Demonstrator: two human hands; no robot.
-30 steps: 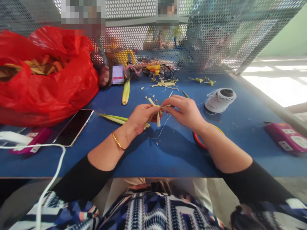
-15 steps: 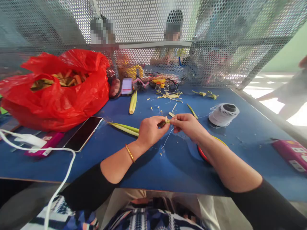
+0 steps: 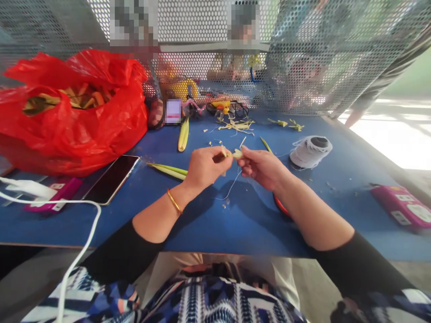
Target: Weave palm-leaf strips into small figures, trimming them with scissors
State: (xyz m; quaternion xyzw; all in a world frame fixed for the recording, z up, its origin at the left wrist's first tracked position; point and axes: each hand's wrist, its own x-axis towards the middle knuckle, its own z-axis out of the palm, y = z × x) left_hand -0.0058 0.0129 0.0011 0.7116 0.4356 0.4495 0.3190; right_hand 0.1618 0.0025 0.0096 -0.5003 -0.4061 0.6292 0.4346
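My left hand [image 3: 208, 165], with a gold bangle at the wrist, pinches a small pale yellow-green plant piece [image 3: 226, 153] at the middle of the table. Close beside it, my right hand [image 3: 259, 165] grips a pale leaf strip [image 3: 237, 154] between thumb and fingers. A thin white thread [image 3: 232, 186] trails below the two hands. Long green husk leaves [image 3: 168, 170] lie left of my left hand. To the right of my right hand stands a spool of white thread [image 3: 310, 151]. Something red [image 3: 281, 206] is partly hidden under my right forearm.
A red plastic bag [image 3: 117, 130] of husks fills the left of the blue table [image 3: 215, 237]. Near it lie a phone [image 3: 112, 179] and white cable [image 3: 81, 251]. A purple packet [image 3: 402, 206] is at right. People sit behind the perforated screen [image 3: 215, 27].
The view has shifted, so things on the table appear slightly higher and further left. My right fingers have turned, and a pale strip now shows between them.
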